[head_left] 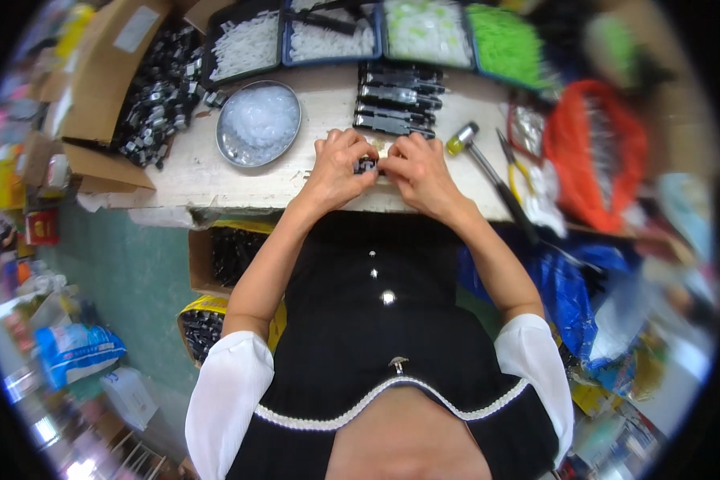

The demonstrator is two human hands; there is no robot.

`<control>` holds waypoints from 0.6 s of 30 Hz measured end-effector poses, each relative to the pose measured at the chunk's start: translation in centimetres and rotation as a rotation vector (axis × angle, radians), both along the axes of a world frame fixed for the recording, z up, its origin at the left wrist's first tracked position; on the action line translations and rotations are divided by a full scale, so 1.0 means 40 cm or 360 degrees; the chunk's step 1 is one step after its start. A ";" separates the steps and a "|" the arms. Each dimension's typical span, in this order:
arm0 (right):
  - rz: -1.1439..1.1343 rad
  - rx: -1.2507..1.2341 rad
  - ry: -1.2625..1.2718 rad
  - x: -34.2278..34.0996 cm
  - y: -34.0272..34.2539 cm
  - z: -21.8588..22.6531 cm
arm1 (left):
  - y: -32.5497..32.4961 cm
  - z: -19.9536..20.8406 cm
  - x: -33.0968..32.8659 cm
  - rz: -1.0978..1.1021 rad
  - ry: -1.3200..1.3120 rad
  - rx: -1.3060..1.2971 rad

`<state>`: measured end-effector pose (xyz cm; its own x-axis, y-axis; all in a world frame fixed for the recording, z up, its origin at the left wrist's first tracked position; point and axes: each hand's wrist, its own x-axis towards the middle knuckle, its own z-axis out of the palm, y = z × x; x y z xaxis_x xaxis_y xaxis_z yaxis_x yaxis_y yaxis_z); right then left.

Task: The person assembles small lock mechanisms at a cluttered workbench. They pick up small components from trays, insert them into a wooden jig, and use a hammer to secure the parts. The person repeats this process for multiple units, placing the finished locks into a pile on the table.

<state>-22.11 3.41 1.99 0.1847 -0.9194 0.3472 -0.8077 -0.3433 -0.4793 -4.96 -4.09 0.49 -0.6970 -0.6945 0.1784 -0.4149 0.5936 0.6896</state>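
Close to the front edge of the white worktable (192, 178), my left hand (341, 170) and my right hand (418, 172) meet over a small black and silver part (366, 165). Fingers of the left hand are closed around it. Thumb and fingers of the right hand pinch at its right side, and they cover much of it. Just beyond the fingertips lies a row of several long black pieces with metal strips (396, 104). A hammer (488, 172) with a yellow-green face rests right of my right hand.
A round metal dish (258, 124) of clear small parts stands at left, beside a cardboard box (108, 76) of black and silver parts. Trays of white pieces (244, 48) and green pieces (508, 44) line the back. Yellow-handled pliers (520, 172) and a red bag (596, 156) are at right.
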 end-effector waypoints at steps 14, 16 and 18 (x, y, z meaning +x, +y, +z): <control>-0.0659 -0.0180 -0.0386 -0.285 0.058 0.041 | -0.100 0.121 -0.173 -0.0606 0.0086 -0.0154; -0.0772 -0.0106 -0.0389 -0.321 0.079 0.046 | -0.128 0.138 -0.283 -0.0572 -0.0013 -0.0236; -0.0885 -0.0067 -0.0329 -0.351 0.086 0.036 | -0.163 0.147 -0.389 -0.0517 0.0065 -0.0252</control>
